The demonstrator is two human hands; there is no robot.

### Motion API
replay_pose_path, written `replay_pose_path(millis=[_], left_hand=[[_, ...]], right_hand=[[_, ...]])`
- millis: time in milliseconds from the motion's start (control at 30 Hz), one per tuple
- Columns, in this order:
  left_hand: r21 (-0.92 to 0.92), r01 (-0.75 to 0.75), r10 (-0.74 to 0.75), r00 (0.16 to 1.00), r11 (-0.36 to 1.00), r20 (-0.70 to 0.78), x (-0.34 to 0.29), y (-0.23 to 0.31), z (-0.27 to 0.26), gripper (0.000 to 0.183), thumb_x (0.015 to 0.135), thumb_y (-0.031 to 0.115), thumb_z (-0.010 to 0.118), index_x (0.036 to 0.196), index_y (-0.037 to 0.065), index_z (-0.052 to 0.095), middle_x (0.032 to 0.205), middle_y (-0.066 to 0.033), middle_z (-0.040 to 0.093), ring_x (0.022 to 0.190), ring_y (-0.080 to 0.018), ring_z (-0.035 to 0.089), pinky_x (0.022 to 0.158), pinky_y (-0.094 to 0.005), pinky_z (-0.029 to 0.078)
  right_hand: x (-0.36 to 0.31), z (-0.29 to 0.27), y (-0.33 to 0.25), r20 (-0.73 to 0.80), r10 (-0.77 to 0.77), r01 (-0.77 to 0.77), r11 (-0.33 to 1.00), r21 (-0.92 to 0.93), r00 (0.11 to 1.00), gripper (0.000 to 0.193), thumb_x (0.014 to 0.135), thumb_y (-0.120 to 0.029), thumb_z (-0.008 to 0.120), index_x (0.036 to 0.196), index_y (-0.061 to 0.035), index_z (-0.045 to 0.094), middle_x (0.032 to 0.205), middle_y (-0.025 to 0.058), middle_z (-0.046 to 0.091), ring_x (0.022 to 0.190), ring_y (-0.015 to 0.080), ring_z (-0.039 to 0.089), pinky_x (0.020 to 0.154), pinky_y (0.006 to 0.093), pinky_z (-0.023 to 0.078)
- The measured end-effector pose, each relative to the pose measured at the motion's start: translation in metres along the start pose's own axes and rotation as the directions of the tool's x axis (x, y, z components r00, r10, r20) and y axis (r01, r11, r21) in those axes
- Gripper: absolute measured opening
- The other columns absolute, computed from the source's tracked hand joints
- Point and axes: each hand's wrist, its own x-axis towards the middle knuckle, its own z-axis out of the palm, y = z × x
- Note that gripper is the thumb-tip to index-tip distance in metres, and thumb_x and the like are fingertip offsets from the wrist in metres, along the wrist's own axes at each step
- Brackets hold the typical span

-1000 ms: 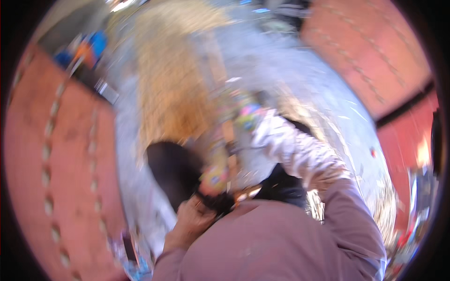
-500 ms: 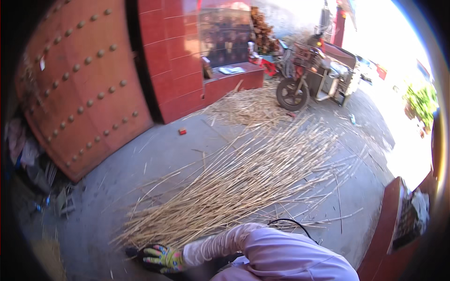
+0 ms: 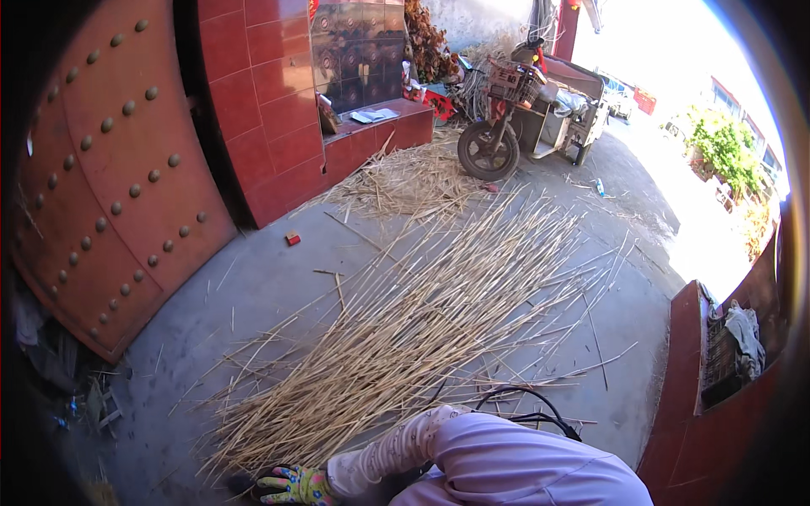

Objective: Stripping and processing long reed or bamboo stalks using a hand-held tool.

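Note:
A long pile of dry, straw-coloured stalks (image 3: pixel 396 337) lies slantwise on the ground, its near end at the lower left. Beside that near end is my right hand (image 3: pixel 295 487), in a bright floral glove, at the bottom edge. Its fingers point left and look spread, with no stalk visibly held; their tips are partly hidden. A small dark thing (image 3: pixel 241 483), too unclear to name, sits just left of the fingertips. My right arm (image 3: pixel 396 447), in a pale patterned sleeve, reaches across from the lower right. My left hand does not show.
A studded door (image 3: pixel 126 169) stands left, next to a red tiled wall (image 3: pixel 261 93). More loose stalks (image 3: pixel 413 173) lie by a cargo tricycle (image 3: pixel 523 118). A small red box (image 3: pixel 292 239) rests on the ground. Dark cable loops (image 3: pixel 531 396) lie beyond my arm; a red ledge (image 3: pixel 683 363) is at right.
The view has shifted, so the surroundings appear farther left and higher. My gloved right hand stays by the pile's near end, now closer to the bottom edge. More dark cable shows.

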Motion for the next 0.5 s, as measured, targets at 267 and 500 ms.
replay_pose_path(millis=[267,500], left_hand=[[0.005,-0.009,0.009,1.0,1.0,0.001,-0.004,-0.002,-0.007,0.035,0.076,0.047,0.047,0.083,0.013,0.052,0.076,0.001,0.048,0.068,-0.0097,0.043,0.063,-0.0236,0.038],[0.002,-0.016,0.016,1.0,1.0,-0.011,-0.011,0.001,-0.014,0.037,0.075,0.049,0.046,0.083,0.013,0.052,0.076,0.001,0.048,0.068,-0.0102,0.043,0.063,-0.0244,0.038]], right_hand=[[0.037,0.038,-0.02,0.194,0.012,0.032,0.974,-0.226,0.981,0.059,0.072,-0.047,0.049,0.122,-0.0236,0.029,0.126,0.0106,0.024,0.113,0.0347,0.028,0.085,0.0563,0.025],[0.033,0.056,-0.044,0.299,-0.047,0.106,0.977,-0.185,0.953,0.046,0.073,-0.041,0.048,0.11,-0.0173,0.037,0.111,0.0122,0.035,0.102,0.0315,0.037,0.079,0.0502,0.031]])
